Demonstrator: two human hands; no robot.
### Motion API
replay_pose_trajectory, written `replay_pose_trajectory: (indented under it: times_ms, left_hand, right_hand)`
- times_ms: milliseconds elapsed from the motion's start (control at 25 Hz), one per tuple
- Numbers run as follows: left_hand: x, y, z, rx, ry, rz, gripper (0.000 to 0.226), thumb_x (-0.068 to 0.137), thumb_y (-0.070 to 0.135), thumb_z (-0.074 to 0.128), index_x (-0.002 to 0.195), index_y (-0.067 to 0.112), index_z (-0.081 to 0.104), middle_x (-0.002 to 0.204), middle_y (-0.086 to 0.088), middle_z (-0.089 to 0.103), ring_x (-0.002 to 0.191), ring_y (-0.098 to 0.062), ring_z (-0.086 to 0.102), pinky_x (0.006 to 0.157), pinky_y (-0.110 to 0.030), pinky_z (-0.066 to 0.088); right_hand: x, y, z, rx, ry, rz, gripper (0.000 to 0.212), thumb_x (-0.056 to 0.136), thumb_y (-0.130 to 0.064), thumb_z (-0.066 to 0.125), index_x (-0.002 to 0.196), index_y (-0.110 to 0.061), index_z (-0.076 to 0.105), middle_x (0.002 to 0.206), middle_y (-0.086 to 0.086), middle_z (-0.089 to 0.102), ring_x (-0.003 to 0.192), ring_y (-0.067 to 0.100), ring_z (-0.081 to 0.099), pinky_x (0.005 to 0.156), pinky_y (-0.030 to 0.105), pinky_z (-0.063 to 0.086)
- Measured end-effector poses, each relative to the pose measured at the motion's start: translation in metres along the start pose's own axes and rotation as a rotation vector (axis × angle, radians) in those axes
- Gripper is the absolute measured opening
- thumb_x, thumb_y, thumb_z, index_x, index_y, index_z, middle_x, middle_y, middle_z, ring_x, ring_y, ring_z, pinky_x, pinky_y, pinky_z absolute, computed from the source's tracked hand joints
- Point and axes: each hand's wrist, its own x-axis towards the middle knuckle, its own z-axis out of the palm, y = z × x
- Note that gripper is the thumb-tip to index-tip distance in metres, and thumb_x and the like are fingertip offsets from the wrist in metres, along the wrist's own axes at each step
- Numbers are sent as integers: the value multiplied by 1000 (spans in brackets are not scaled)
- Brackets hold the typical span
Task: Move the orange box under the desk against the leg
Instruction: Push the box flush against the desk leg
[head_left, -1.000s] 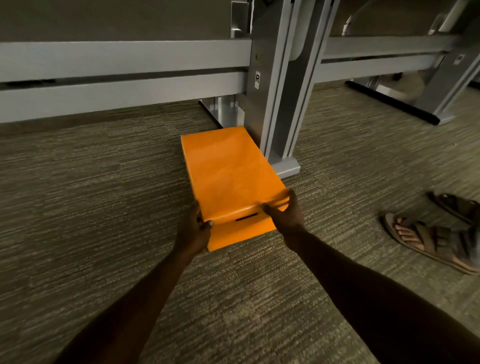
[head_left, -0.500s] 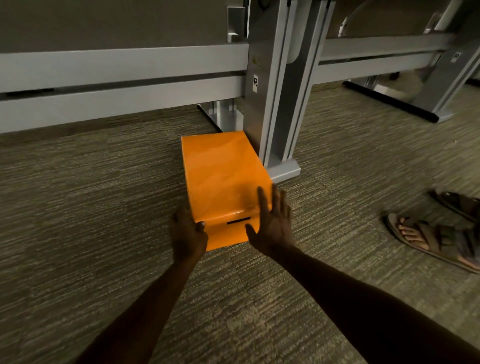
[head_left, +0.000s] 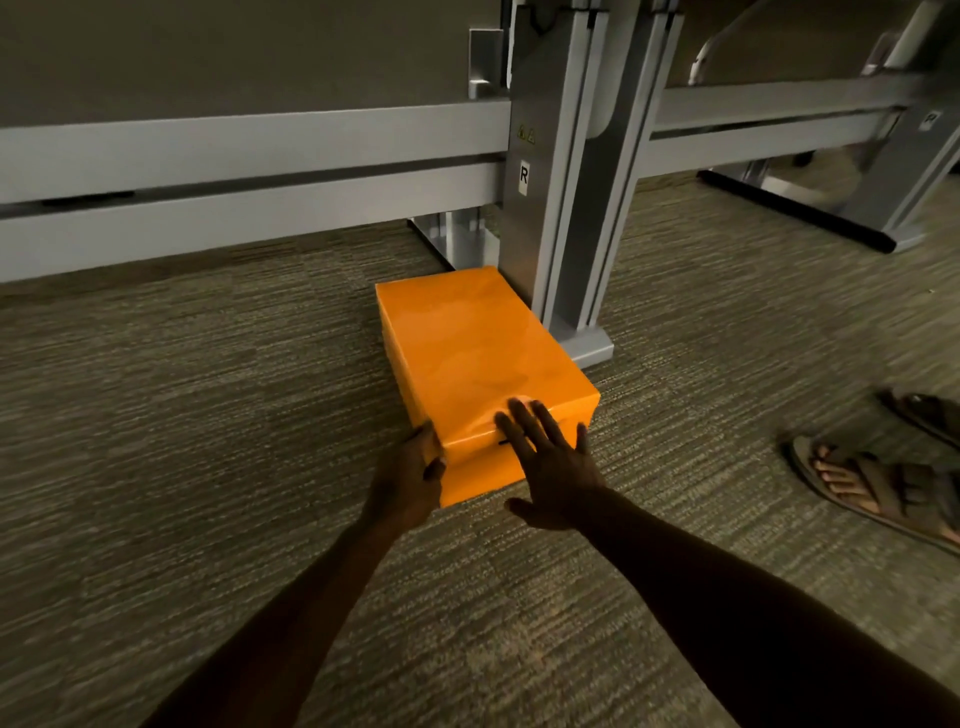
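Pushing the box (head_left: 480, 358) home is the step in hand, and it looks nearly done: the box lies on the carpet (head_left: 182, 415) with its far right corner beside the leg (head_left: 550, 208), though I cannot tell whether they touch. Its near end angles out past the leg's foot (head_left: 587, 348), so the long side is not yet flush.

The left hand (head_left: 410, 473) curls round the near left corner, fingers bent against the side. The right hand (head_left: 550, 462) is spread flat, fingers splayed over the near top edge, palm low on the end face.

To finish well, I judge the push should come mostly from the left hand, steering the near end rightward toward the foot, while the right hand only steadies. The lid dents a little under the fingers, so pressing low on the end wall would be kinder than leaning on top. Carpet will drag, so a slow, even shove suits.

A sandalled foot (head_left: 872, 483) rests well clear to the right.
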Motion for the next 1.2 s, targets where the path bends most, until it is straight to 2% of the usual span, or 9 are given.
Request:
replay_pose_trajectory:
  times_ms: [160,280,360,440,640,760,840,1000,1200]
  left_hand:
    - [1,2,7,53,-56,3,68,96,16,61,155,5,29,155,-18,43,140,-33,46,112,-49,41]
    - [3,-1,9,139,-94,55,68,95,14,60,155,3,29,150,-21,49,135,-34,52,109,-46,43]
    - [6,-1,6,231,-158,114,70,94,17,62,155,5,29,146,-24,52,129,-37,55,107,-46,45]
    - [12,-4,1,290,-196,176,71,93,19,63,155,6,30,151,-22,48,132,-38,53,109,-46,44]
    - [23,-8,-7,421,-72,236,79,92,39,62,155,7,29,159,-21,34,143,-39,39,115,-48,38]
    - [29,2,1,382,-86,172,108,80,58,70,158,6,16,165,-22,18,153,-37,19,121,-51,28]
    - [35,9,9,285,-102,127,120,74,54,77,158,3,9,166,-23,10,155,-35,13,124,-45,20]
    - [48,12,18,189,-91,68,110,82,45,75,157,3,6,167,-20,5,155,-33,12,122,-37,16]
    - [64,1,16,193,-109,56,107,86,41,72,158,4,2,168,-18,0,155,-33,10,123,-40,17]
  right_hand:
    - [3,-19,-5,46,47,-69,112,85,-58,65,162,-28,-11,172,4,-17,157,31,-20,119,73,9]
    - [1,-22,-2,-24,26,-179,115,85,-58,66,161,-32,-15,171,1,-21,157,33,-18,121,66,7]
    - [-2,-9,-4,-40,19,-177,115,86,-60,66,160,-33,-18,170,-1,-24,157,34,-19,124,61,10]
    - [-3,1,-7,-50,17,-173,113,87,-63,62,160,-34,-17,171,-1,-23,157,34,-17,123,62,9]
    - [5,-22,-3,19,79,-130,96,95,-60,52,164,-25,-4,172,13,-7,157,41,-9,125,61,10]
    - [13,-16,-4,165,123,37,88,100,-57,46,164,-22,-2,171,18,-7,157,45,-8,127,54,10]
    - [23,3,-10,244,142,165,80,103,-52,44,165,-20,5,171,21,0,157,46,-2,127,53,12]
    - [31,30,-4,196,148,149,66,107,-49,37,163,-36,7,172,14,5,157,45,-2,120,60,25]
    - [45,29,1,229,126,148,64,107,-47,36,162,-41,4,173,10,3,157,43,-6,108,66,40]
